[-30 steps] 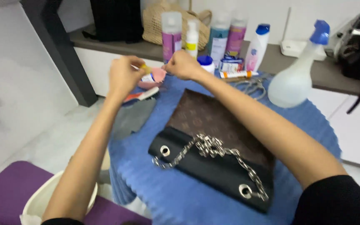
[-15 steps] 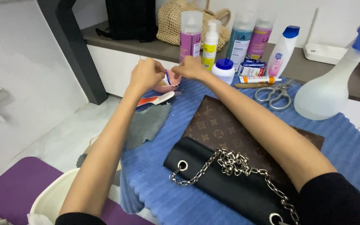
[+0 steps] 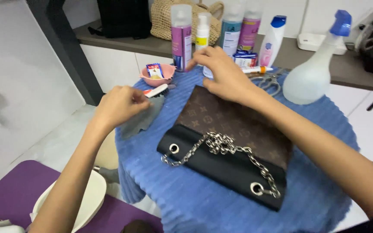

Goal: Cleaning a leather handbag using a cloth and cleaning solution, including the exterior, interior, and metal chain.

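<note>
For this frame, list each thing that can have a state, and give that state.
Handbag: lying flat, flap shut, chain piled on it.
Spray bottle: upright, capped.
Purple can: upright, cap on.
Pink bowl: upright, holds a packet.
Scissors: flat on the blue cloth.
Grey cloth: crumpled, under left hand.
Right hand: fingers spread, over the bag's far edge.

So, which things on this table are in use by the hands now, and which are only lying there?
In use:
- left hand at the grey cloth
- right hand above the brown-and-black bag, near the bottles

Only lying there:
- chain on the bag
- pink bowl
- scissors
- spray bottle
- purple can
</note>
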